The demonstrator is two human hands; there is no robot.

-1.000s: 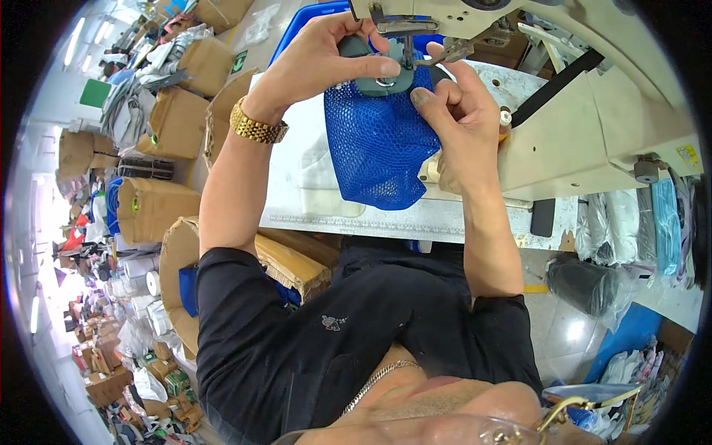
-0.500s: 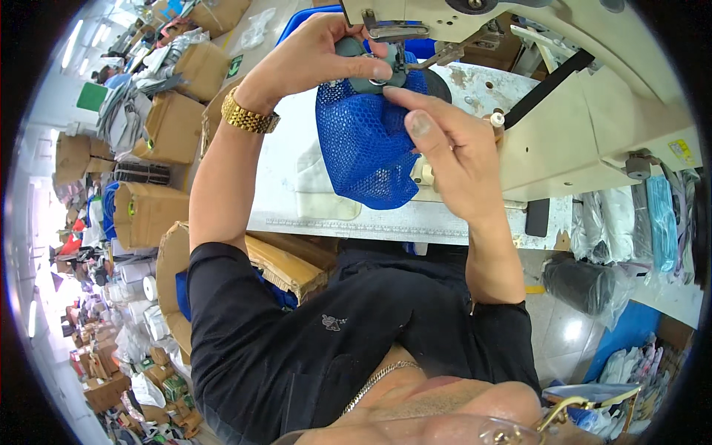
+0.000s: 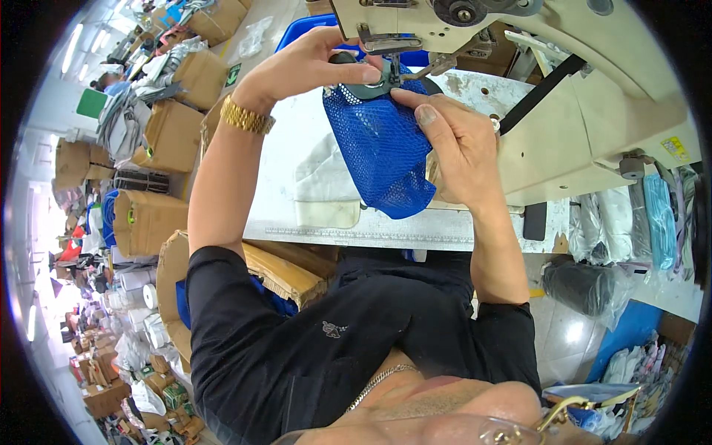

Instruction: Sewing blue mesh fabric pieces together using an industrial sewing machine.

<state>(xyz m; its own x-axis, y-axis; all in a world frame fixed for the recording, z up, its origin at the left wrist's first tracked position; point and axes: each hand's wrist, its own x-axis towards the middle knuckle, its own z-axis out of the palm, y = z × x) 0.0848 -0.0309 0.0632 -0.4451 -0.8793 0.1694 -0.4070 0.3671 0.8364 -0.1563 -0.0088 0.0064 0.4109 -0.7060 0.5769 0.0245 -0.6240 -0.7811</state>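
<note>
At the sewing machine's presser foot (image 3: 395,68), my left hand (image 3: 319,70) pinches a grey-green piece (image 3: 360,89) with a metal ring, joined to a blue mesh fabric (image 3: 374,148). My right hand (image 3: 460,152) is closed at the mesh's right side, index fingertip on the grey-green piece, thumb against the mesh. The mesh hangs toward me over the white worktable (image 3: 276,215) and partly hides the needle plate. Some fingertips of both hands are hidden.
A blue bin (image 3: 293,37) is behind the table. Pale fabric (image 3: 322,178) lies on it. The machine body (image 3: 593,126) occupies the right. Cardboard boxes (image 3: 148,219) and piled goods fill the left, with bagged rolls (image 3: 578,285) at lower right.
My right index finger has moved up onto the grey-green piece. My left hand and that piece have shifted slightly; the hanging mesh has swung and now reaches lower.
</note>
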